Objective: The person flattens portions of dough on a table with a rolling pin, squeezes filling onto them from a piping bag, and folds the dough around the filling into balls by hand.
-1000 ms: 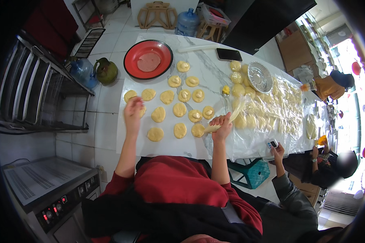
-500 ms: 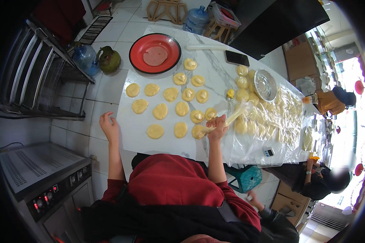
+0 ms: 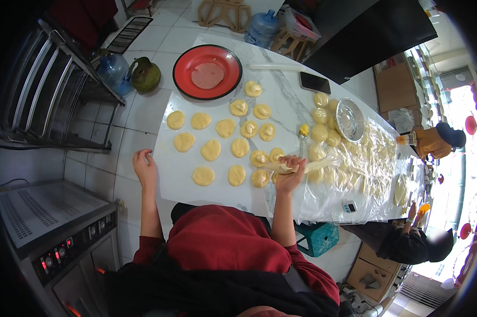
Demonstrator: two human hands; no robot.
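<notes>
My right hand (image 3: 290, 175) grips a clear piping bag (image 3: 321, 164) of pale cream over the near middle of the table. Its tip points left, close above the flattened dough rounds. Beside it, one dough round (image 3: 260, 178) carries a pale dollop, as do several rounds farther back, such as this topped round (image 3: 253, 89). To the left lie plain dough rounds (image 3: 210, 150) with nothing on them. My left hand (image 3: 144, 161) hangs off the table's left edge, holding nothing, its fingers loosely bent and apart.
A red plate (image 3: 183, 74) with a flat pink disc stands at the far left. Plastic sheeting (image 3: 363, 174) covers dough balls on the right, beside a foil pan (image 3: 349, 120), a phone (image 3: 314, 83) and a timer (image 3: 349, 206). An oven (image 3: 58, 222) is at left; other people work at right.
The near dough round under the bag's tip now bears a dollop. My right hand has shifted slightly right and away from me with the bag; my left hand has barely moved.
</notes>
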